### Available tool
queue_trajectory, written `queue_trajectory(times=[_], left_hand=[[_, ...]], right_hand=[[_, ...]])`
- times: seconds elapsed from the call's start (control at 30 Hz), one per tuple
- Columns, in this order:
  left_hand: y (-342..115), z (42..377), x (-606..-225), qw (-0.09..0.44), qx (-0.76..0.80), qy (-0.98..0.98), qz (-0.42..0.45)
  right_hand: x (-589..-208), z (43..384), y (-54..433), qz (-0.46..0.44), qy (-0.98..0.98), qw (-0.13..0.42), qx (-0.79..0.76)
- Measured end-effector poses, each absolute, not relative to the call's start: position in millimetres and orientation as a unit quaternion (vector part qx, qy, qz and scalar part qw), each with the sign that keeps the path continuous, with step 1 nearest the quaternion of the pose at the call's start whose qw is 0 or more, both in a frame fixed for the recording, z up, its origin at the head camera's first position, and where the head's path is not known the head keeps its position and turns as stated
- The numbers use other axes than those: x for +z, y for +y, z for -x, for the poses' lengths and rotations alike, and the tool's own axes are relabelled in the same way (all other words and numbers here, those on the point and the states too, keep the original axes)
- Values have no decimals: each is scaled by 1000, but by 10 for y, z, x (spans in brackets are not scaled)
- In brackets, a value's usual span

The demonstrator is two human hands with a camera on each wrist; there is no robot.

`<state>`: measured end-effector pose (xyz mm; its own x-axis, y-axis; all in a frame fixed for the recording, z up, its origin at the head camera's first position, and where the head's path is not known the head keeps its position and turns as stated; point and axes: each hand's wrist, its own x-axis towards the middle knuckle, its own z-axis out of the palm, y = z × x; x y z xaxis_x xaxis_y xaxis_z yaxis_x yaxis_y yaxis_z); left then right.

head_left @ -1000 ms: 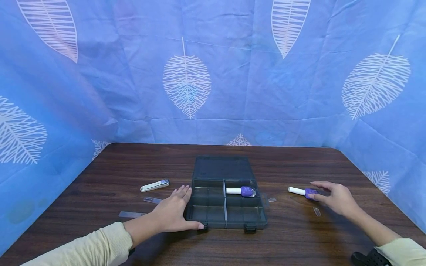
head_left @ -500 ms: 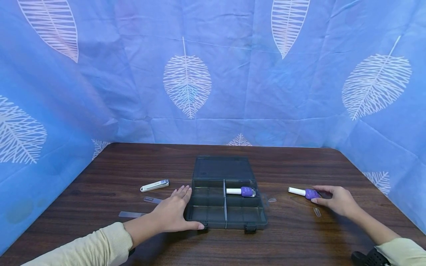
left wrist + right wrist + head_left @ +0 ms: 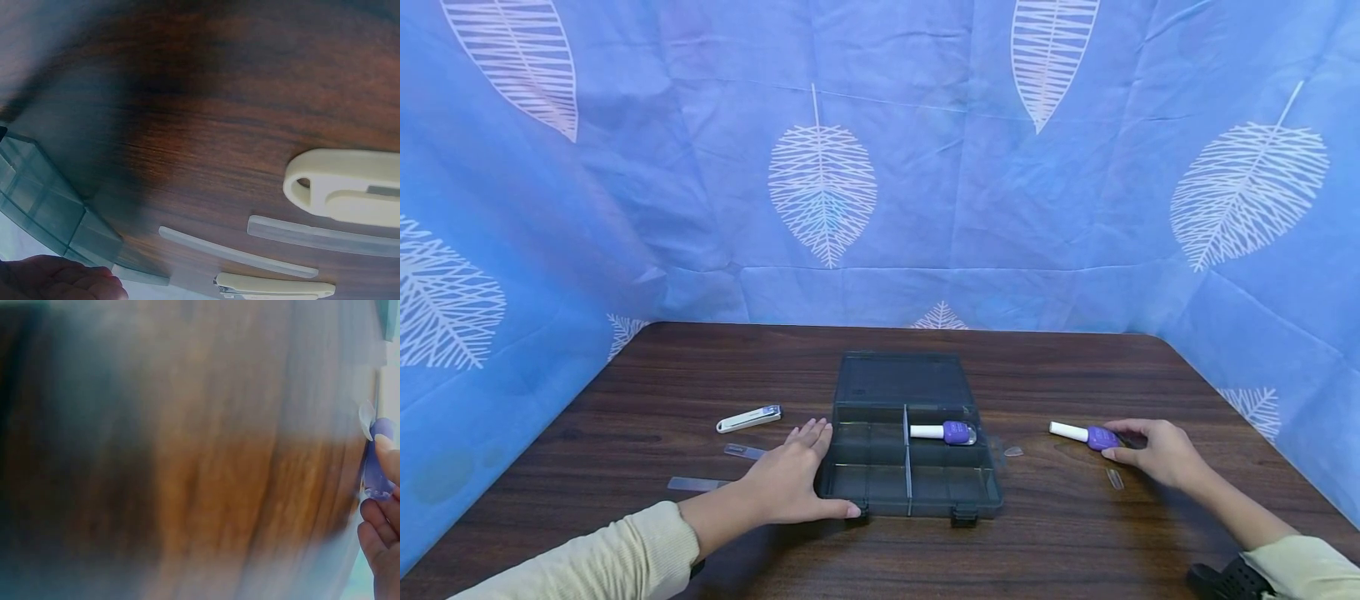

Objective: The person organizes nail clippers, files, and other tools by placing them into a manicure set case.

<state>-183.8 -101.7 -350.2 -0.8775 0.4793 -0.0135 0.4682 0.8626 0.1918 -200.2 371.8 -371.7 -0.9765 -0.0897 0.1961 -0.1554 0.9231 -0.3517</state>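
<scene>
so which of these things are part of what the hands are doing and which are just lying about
Likely part of the job:
purple polish bottle, pinched by the right hand
open box, touched by the left hand
second polish bottle, lying in the box

Apparently just lying about:
nail clipper
two flat strips
two clear nail tips
cream-handled tool, partly out of frame

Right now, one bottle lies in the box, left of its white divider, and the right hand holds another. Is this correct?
Not left: the head view shows this bottle lying right of the divider in the box. The right hand does hold another bottle.
</scene>
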Motion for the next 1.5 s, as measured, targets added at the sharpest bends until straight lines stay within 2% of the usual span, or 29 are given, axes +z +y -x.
queue_trajectory(times=[0.33,0.77,1.5], left_hand=[[-1023,1833,-3500,25,99,961,-256],[-1026,1846,-3511,30,97,962,-253],[-1033,1848,-3506,31,93,962,-255]], right_hand=[[-3719,1978,3705,-62,-971,76,218],[-3587,1948,3666,-62,-959,99,260],[-3401,1911,3225,-95,-930,116,334]])
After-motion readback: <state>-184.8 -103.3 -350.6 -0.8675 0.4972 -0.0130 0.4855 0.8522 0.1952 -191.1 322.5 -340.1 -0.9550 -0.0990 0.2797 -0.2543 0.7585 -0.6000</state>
